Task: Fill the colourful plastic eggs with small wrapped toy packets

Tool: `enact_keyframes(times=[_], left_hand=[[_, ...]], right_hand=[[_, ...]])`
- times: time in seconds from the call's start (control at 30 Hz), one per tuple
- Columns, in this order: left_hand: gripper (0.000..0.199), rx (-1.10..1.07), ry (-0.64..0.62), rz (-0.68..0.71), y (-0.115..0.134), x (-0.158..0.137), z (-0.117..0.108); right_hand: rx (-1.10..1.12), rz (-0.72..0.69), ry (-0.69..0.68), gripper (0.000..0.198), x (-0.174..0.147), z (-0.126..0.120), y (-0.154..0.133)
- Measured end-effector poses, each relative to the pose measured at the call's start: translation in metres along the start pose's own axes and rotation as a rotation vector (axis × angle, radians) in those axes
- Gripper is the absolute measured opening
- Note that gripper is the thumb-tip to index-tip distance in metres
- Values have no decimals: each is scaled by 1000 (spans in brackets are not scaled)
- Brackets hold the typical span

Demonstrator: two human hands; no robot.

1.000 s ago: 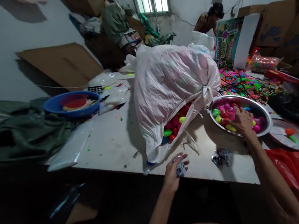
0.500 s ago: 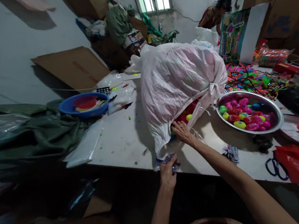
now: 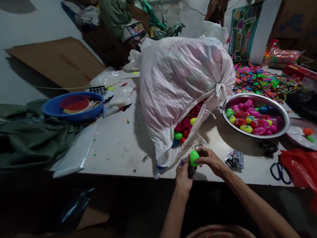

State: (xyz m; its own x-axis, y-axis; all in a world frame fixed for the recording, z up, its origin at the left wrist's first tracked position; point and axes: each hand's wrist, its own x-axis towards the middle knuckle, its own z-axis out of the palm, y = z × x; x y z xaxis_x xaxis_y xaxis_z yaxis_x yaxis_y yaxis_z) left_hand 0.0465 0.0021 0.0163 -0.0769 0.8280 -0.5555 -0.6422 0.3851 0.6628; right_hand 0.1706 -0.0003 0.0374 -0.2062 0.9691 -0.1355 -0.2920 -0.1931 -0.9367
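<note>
The person's right hand [image 3: 211,159] is narrowed on an egg [image 3: 194,158], fingertips at its side. The egg is glossy, plain bright green and smoothly oval, its long axis near upright; which end is narrower cannot be told. It is at the table's [image 3: 119,150] front edge, just beside the left hand [image 3: 184,178], which is curled around something dark and shiny, partly hidden. Behind them a white sack [image 3: 182,74] gapes toward that edge, showing coloured eggs. Rightward along the edge lie small packets [image 3: 235,159], then scissors [image 3: 280,173].
</note>
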Motion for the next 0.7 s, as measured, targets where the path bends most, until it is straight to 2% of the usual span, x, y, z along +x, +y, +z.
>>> enact_keyframes(times=[0.07, 0.2, 0.33, 0.57, 0.7], left_hand=[[30, -4, 8, -35, -4, 1, 4], [31, -7, -104, -132, -4, -1, 5], [31, 106, -119, -77, -3, -8, 0], [34, 298, 25, 215, 2, -8, -11], [37, 312, 63, 222, 8, -5, -16]], right_hand=[[-2, 5, 54, 26, -1, 1, 4], [42, 8, 175, 27, -1, -5, 10], [104, -45, 264, 26, -4, -16, 12], [-12, -26, 134, 30, -19, -25, -4], [-225, -59, 101, 37, -24, -24, -8]])
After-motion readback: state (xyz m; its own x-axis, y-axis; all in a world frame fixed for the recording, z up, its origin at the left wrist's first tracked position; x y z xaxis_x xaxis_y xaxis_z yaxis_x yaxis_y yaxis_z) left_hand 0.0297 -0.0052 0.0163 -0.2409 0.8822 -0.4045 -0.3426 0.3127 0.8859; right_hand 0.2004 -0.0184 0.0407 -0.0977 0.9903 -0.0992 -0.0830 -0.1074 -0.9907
